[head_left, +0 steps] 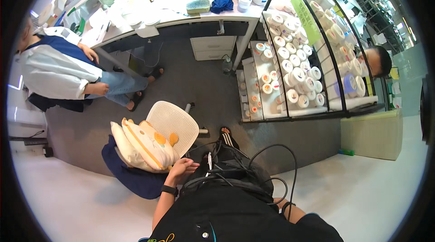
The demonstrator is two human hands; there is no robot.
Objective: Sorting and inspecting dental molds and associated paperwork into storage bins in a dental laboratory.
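L grip [184,168] half-curled, empty, nr cushion [146,146] edge | R grip [279,202] obsc'd, can't tell

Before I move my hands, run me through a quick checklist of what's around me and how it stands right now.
1. Left hand in view: ok, beside the yellow-trimmed cushion.
2. Right hand empty: cannot tell, mostly hidden at the body's side.
3. Cables tucked in: not ok, a black cable loops out on the right.
4. White chair uncovered: not ok, the cushion overlaps it in this view.
5. Co-worker clear of the chair: ok, off to the left.
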